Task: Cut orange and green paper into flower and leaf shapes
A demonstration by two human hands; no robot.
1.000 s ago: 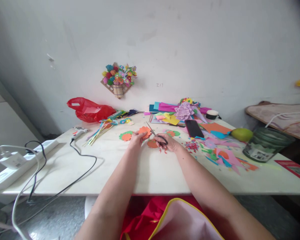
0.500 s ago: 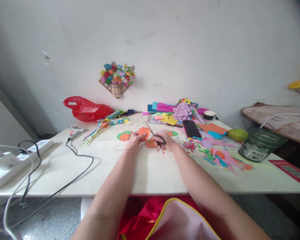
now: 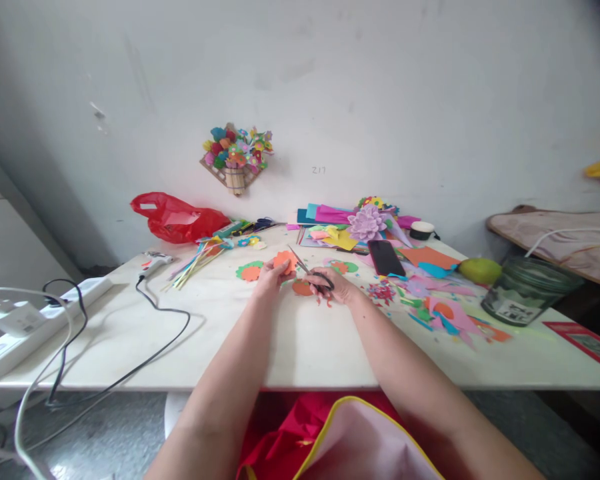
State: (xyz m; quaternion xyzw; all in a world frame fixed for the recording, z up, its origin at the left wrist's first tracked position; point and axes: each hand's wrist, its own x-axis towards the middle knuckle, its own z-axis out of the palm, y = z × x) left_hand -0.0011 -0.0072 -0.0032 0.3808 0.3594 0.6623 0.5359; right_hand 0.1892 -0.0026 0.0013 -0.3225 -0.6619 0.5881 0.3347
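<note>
Pinched in my left hand [image 3: 271, 279] is an orange scalloped flower cutout [image 3: 284, 262], held a little above the table. My right hand [image 3: 336, 287] is closed around the dark handles of a pair of scissors [image 3: 300, 261]; their blades point up and left, close beside the cutout's right edge. Below and between my hands lies another orange piece [image 3: 301, 287] with small orange scraps near it. To the left of my left hand rest green and orange scalloped cutouts [image 3: 251, 271]. More green and orange cutouts [image 3: 349, 267] lie just behind my right hand.
A hot glue gun [image 3: 155, 265] and a white power strip [image 3: 75, 305] with cables sit at left. Behind them is a red plastic bag [image 3: 177, 220]. On the right are a phone [image 3: 386, 258], coloured scraps [image 3: 445, 313], a green fruit [image 3: 480, 271] and a green glass jar [image 3: 525, 293].
My left hand and the orange cutout have shifted slightly left, away from the scissors, and the cutout has turned a little. The whole view has moved slightly.
</note>
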